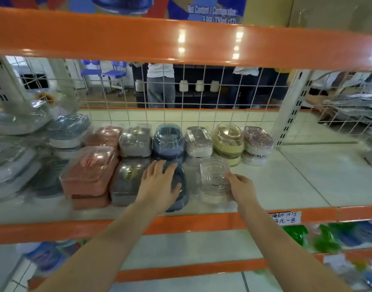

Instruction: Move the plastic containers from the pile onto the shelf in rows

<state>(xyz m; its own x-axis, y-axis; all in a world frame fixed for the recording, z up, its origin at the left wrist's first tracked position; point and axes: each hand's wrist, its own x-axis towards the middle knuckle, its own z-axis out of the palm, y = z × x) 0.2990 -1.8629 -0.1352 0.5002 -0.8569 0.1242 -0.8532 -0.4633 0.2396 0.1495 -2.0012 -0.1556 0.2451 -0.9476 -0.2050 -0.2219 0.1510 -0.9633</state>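
Observation:
On the white shelf (286, 182) stand wrapped plastic containers in two rows. The front row has a pink container (88, 169), a grey container (128, 180), a blue container (179, 186) and a clear container (214, 180). My left hand (159, 184) lies flat with straight fingers on top of the blue container. My right hand (242, 188) holds the right side of the clear container, fingers curled against it. The back row (180, 142) holds pink, grey, blue, white, yellow and mauve stacks. The pile (18, 144) of wrapped containers lies at the shelf's left, blurred.
An orange beam (180, 39) runs overhead and an orange shelf edge (202, 222) in front. A wire grid (202, 95) backs the shelf, with people standing behind it. A white upright (290, 110) stands at right. Wrapped goods (349, 108) lie beyond it; green and blue items (328, 237) sit below.

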